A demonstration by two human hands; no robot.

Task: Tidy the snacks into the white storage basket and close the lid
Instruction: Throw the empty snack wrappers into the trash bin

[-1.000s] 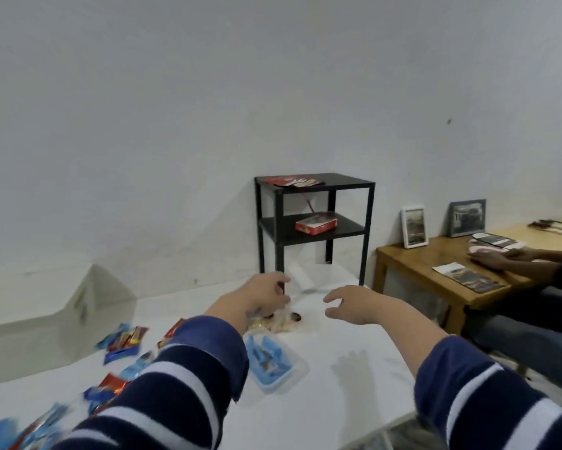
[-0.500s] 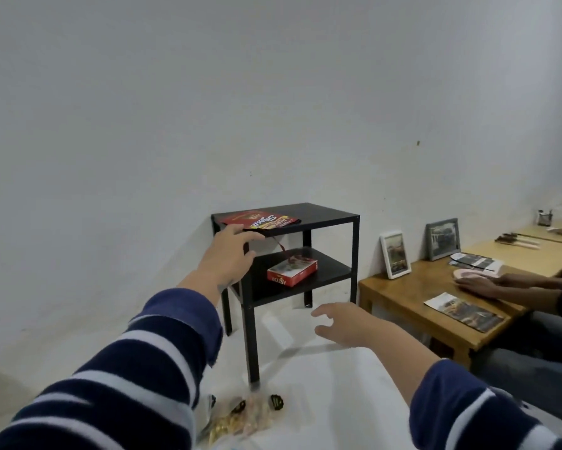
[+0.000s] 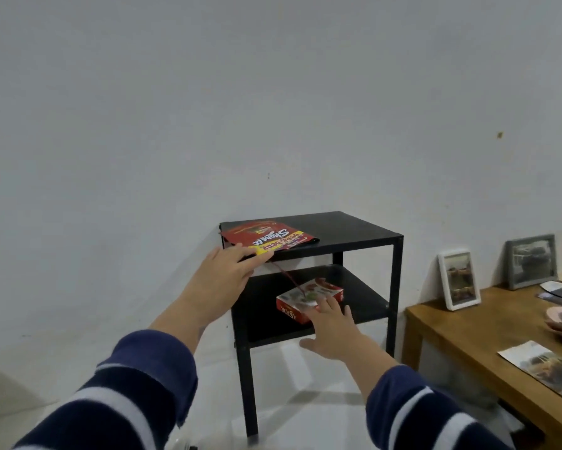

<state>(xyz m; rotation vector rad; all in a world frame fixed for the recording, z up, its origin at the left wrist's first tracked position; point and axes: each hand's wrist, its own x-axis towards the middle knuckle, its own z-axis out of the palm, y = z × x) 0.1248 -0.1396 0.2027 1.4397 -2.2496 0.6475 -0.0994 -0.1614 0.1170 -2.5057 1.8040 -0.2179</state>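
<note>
Against the wall, the black two-shelf stand (image 3: 354, 235) is carrying both snacks I am going after: the flat red packet (image 3: 268, 238) is lying on the top shelf at its near left corner, and the red Astor box (image 3: 305, 302) is sitting on the lower shelf. I judge I am best sliding the packet off the edge until I can pinch it, and getting my thumb under the box before lifting. My left hand (image 3: 223, 280) is reaching with fingers nearly straight, tips touching the packet's near edge, gripping nothing yet. My right hand (image 3: 335, 329) is spreading open, fingertips at the box's front, not closed on it. The white basket is out of view.
</note>
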